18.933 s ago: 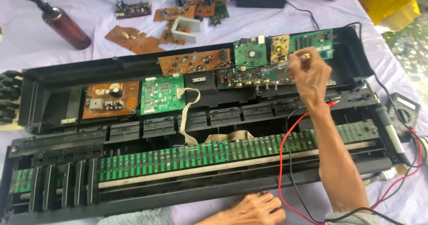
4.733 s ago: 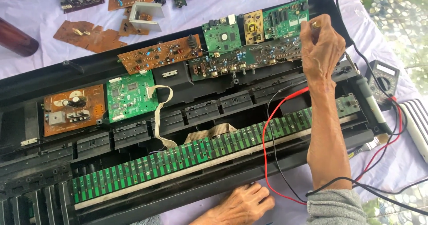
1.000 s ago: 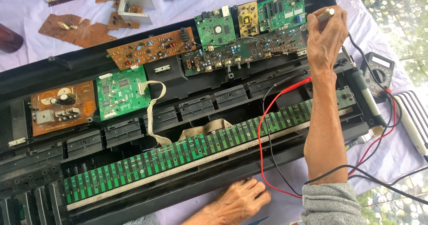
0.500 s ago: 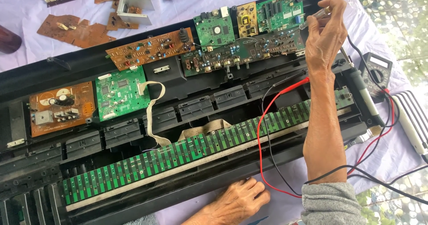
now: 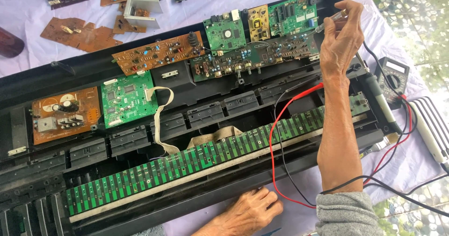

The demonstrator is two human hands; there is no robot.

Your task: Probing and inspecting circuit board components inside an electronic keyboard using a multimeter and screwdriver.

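Observation:
An opened black keyboard chassis (image 5: pixel 187 84) lies across a white cloth, with a long green key-contact strip (image 5: pixel 196 163) along its front. My right hand (image 5: pixel 343 37) is shut on a thin clear-handled screwdriver (image 5: pixel 334 17) at the far right end, beside a green circuit board (image 5: pixel 292 14). My left hand (image 5: pixel 248 212) rests flat on the chassis's near edge, fingers apart, holding nothing. A red lead (image 5: pixel 285 124) and a black lead run from the boards past my right forearm.
More boards sit in the chassis: a brown one (image 5: pixel 65 114), a green one (image 5: pixel 126 98), a long brown one (image 5: pixel 159 53). Loose boards (image 5: pixel 79 32) lie on the cloth behind. A multimeter (image 5: pixel 393 79), a soldering iron (image 5: pixel 381 103) and a white power strip (image 5: pixel 435 126) lie right.
My right hand has shifted slightly at the right-hand boards, turning the screwdriver. The view has drifted a little; my left hand stays at the near edge.

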